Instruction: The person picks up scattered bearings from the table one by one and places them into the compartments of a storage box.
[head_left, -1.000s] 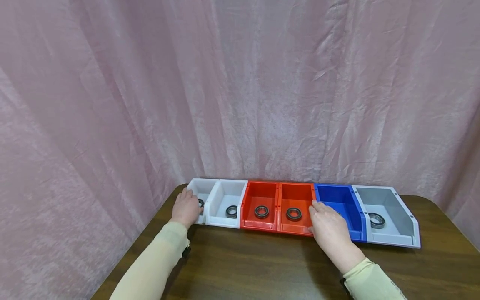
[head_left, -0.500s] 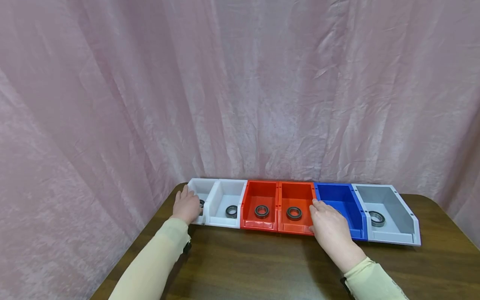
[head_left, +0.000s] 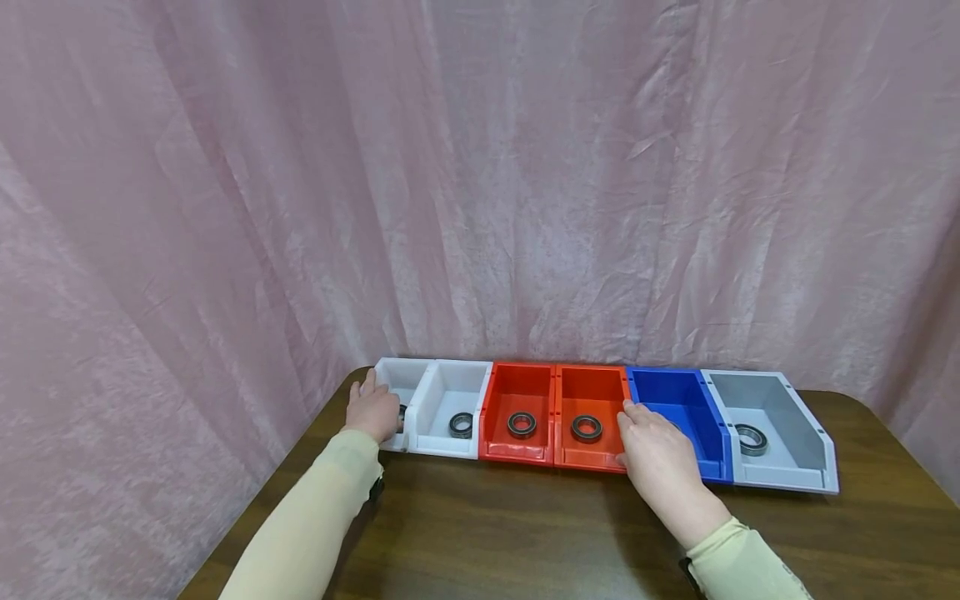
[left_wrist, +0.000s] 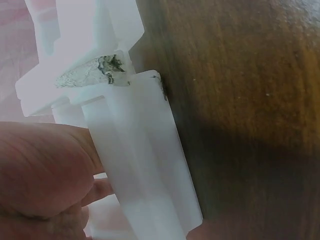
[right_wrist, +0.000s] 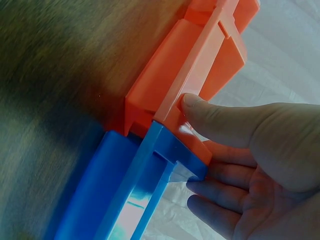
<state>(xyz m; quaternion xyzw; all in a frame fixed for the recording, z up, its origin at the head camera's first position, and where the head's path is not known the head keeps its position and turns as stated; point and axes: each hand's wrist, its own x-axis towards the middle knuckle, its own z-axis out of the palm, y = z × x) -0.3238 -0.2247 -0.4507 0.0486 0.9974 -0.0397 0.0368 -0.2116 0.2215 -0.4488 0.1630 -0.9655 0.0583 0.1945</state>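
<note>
My left hand reaches into the leftmost white bin, beside its left wall. A ball bearing tilts on edge against its inner side, partly covered by the hand. Close up in the left wrist view, the white bin's front wall hides the fingertips. My right hand grips the adjoining side walls of the orange bin and the blue bin. Its thumb presses on the orange rim in the right wrist view, with the fingers curled around the far side. Most of the blue bin's bearing is hidden.
A second white bin, a red bin and a grey bin complete the row, each with a bearing lying flat. Brown wooden table spreads in front; a pink curtain hangs close behind.
The left hand has shifted slightly, and the bearing beside it has gone from lying flat to tilted on edge. The right hand stays put.
</note>
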